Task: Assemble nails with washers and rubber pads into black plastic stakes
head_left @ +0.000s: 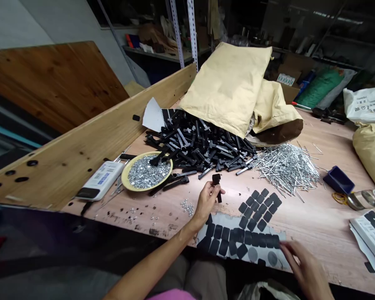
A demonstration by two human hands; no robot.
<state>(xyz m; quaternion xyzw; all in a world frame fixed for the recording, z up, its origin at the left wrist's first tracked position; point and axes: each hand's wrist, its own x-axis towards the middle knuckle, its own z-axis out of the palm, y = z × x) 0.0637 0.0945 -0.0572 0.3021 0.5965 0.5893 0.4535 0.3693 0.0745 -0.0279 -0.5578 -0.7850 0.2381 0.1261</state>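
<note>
Black plastic part (216, 183) is pinched upright in left hand (204, 204), clear of bench (315, 221). Right hand (303, 266), fingers loosely curled, is pressed on pad sheet (237, 241), apparently picking at black pads.

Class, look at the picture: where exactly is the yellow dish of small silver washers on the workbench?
In the head view, the yellow dish sits left of centre, at the near-left edge of the black plastic parts pile, beside a white box.

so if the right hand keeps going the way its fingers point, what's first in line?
Right hand points left along the near table edge. Its fingertips are already at the sheet of black pads, so that comes first; actual contact is hard to judge.
</note>
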